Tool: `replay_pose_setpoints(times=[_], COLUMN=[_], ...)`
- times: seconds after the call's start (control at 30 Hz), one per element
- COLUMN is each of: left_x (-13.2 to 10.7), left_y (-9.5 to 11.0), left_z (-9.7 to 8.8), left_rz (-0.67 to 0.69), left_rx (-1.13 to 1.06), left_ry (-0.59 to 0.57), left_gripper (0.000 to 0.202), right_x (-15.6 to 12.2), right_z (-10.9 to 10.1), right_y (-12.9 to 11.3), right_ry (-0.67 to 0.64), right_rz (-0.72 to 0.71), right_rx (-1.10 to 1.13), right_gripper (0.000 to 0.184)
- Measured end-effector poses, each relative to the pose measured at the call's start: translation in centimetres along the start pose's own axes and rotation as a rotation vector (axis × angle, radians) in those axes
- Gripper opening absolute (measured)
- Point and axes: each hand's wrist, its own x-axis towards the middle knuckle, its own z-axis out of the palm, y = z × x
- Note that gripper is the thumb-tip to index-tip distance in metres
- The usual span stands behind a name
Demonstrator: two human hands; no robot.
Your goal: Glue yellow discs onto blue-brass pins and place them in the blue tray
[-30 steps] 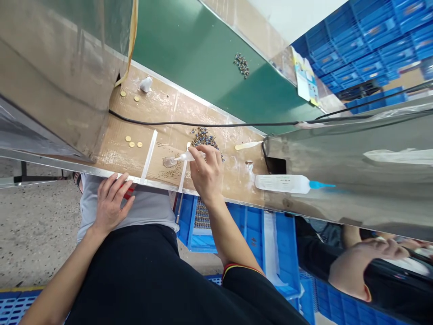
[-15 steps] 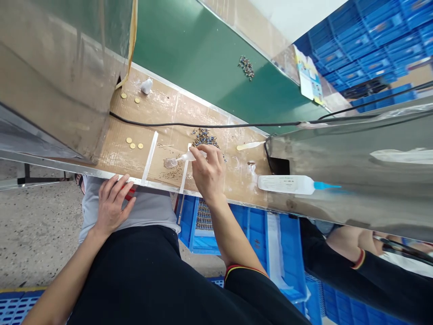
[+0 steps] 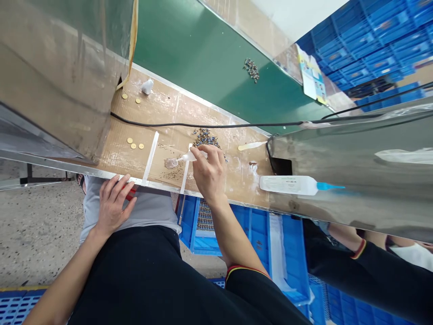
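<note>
At the lower left of the frame, the left hand (image 3: 113, 203) lies flat against the grey fabric at the metal edge of the bench (image 3: 101, 169). Its fingers are spread, hold nothing, and touch a red item (image 3: 130, 193) that is mostly hidden. Just right of it, below the bench edge, a blue crate (image 3: 189, 225) holds rows of small metal parts. Above the crate, the right hand (image 3: 208, 174) rests on the cardboard-covered surface, thumb and fingertips pinching a small white squeeze bottle (image 3: 188, 156). The bottle lies nearly level at frame centre, nozzle pointing left and touching a clear blob (image 3: 171, 163) between two white strips (image 3: 149, 157). Both hands and the nozzle stand as they did one second ago, so the tip remains applied to the same spot. The one clear change is at lower right: a co-worker's open hand has gone, and a dark sleeve (image 3: 375, 266) now shows there. The bottle is opaque white with a tapered tip; its fill level cannot be determined. Further back lie brass discs (image 3: 134, 145), a pile of small parts (image 3: 204, 136), a black cable (image 3: 203, 125) and, at right, a large white tube (image 3: 287, 185) with a blue nozzle. Beyond them, a green belt (image 3: 203, 54) carries a small cluster of parts (image 3: 251, 70).
</note>
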Motion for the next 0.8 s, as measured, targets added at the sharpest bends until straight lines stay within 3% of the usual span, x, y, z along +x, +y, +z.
replay_pose_setpoints(times=[0.27,0.63,0.8], left_x=[0.0,-0.1,0.1], left_y=[0.0,0.1,0.0], left_z=[-0.1,-0.3,-0.1], left_rz=[0.003,-0.008,-0.007], left_rx=[0.021,0.013,0.003], left_ry=[-0.007,-0.015,-0.020], left_gripper=[0.088,0.088,0.089], right_x=[0.0,0.2,0.3], right_z=[0.0,0.2,-1.2], right_y=[0.2,0.0,-0.5], right_ry=[-0.056,-0.030,0.038], right_rz=[0.042,0.042,0.103], right_rx=[0.041,0.051,0.184], right_gripper=[0.060,0.057,0.038])
